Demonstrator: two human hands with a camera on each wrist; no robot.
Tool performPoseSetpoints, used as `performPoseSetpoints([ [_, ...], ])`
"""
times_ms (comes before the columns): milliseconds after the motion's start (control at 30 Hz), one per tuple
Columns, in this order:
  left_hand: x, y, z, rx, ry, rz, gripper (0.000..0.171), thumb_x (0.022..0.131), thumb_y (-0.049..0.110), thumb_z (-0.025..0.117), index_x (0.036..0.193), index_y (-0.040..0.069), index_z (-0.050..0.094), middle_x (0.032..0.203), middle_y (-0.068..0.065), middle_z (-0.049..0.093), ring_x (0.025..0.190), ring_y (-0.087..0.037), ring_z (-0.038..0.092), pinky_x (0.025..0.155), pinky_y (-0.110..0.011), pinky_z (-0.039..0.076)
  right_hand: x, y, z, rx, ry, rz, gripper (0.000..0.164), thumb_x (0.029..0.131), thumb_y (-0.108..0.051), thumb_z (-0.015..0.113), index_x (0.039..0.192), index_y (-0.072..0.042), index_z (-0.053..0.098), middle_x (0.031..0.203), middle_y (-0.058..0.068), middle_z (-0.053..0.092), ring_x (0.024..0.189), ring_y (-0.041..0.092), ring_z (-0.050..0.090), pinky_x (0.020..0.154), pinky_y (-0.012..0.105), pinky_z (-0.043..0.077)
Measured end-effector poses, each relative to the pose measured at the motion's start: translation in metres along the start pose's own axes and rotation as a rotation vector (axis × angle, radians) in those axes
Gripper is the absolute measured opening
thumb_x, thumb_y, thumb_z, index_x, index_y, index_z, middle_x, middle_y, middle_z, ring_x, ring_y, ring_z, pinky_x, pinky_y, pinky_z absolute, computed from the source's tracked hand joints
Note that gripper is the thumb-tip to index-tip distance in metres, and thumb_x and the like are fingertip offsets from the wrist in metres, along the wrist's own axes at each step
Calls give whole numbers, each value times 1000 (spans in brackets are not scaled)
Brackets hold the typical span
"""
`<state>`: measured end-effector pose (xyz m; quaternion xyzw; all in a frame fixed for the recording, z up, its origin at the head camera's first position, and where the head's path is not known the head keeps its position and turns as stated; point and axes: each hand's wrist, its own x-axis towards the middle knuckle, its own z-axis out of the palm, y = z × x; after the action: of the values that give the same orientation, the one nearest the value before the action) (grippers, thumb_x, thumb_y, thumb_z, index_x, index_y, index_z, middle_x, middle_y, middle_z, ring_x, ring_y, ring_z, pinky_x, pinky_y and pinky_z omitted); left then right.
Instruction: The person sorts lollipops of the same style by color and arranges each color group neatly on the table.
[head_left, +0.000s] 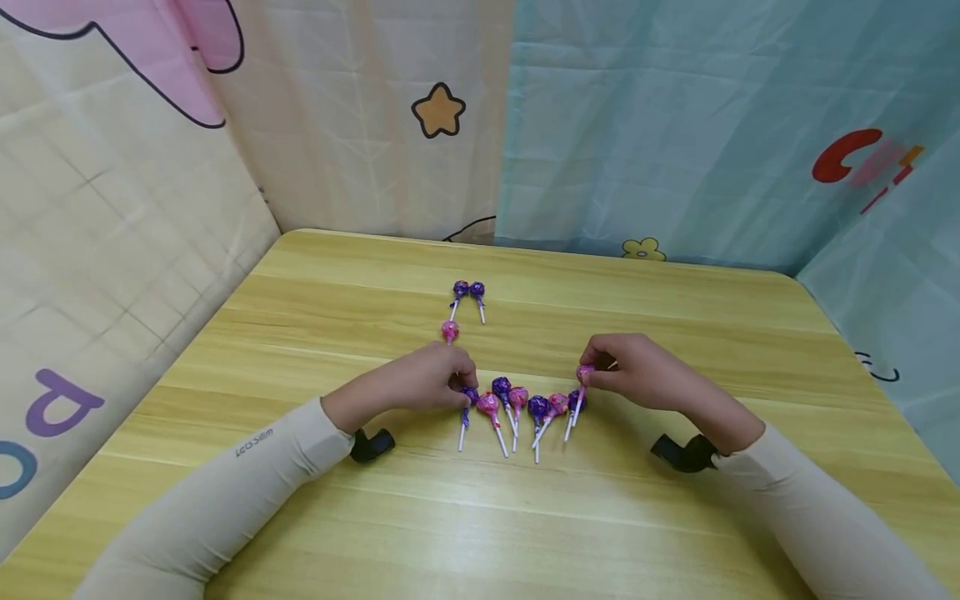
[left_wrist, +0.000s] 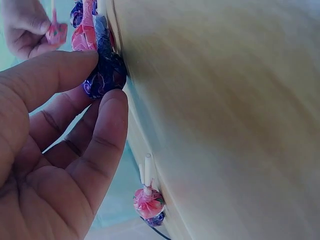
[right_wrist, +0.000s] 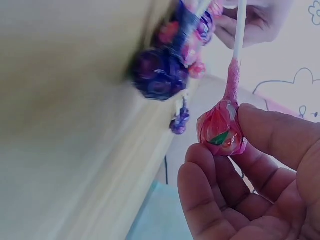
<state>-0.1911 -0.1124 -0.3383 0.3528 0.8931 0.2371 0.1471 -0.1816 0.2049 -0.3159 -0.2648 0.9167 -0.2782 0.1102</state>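
Observation:
Between thumb and fingers, my left hand pinches the wrapped head of a purple lollipop at the left end of a row on the table. My right hand pinches a pink lollipop by its head, its white stick pointing toward me in the head view. In the right wrist view, this lollipop hangs apart from the tabletop, close to a purple lollipop. Several pink and purple lollipops lie between the hands, including a pink one and a purple one, sticks toward me.
Farther back on the wooden table lie two purple lollipops, left and right, with heads together. A pink lollipop lies just below the left one, partly behind my left hand. Printed curtains stand behind the table.

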Motion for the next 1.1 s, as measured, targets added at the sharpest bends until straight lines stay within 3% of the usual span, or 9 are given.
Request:
performPoseSetpoints([
  [267,-1,-1,3,1,15,-7,6,86,6,75,88,9,71,87,3,63,77,-10,57,71,-25,49,47,-16,-2,5,14,-41,6,96,-17,67,96,-11,66,89,-4,68,81,16,61,69,36,49],
  [667,2,1,0,36,-13,16,4,87,7,75,87,10,72,84,4,61,74,-11,53,68,-25,46,121,-28,9,-19,14,-71,7,95,-18,68,95,-12,67,88,-1,67,78,18,55,70,36,46],
  [1100,2,6,-2,48,-16,16,3,86,8,75,86,5,73,81,6,60,72,-9,51,65,-23,45,157,-36,18,-14,-35,-111,7,95,-16,69,95,-10,66,90,2,66,81,18,54,74,34,45],
])
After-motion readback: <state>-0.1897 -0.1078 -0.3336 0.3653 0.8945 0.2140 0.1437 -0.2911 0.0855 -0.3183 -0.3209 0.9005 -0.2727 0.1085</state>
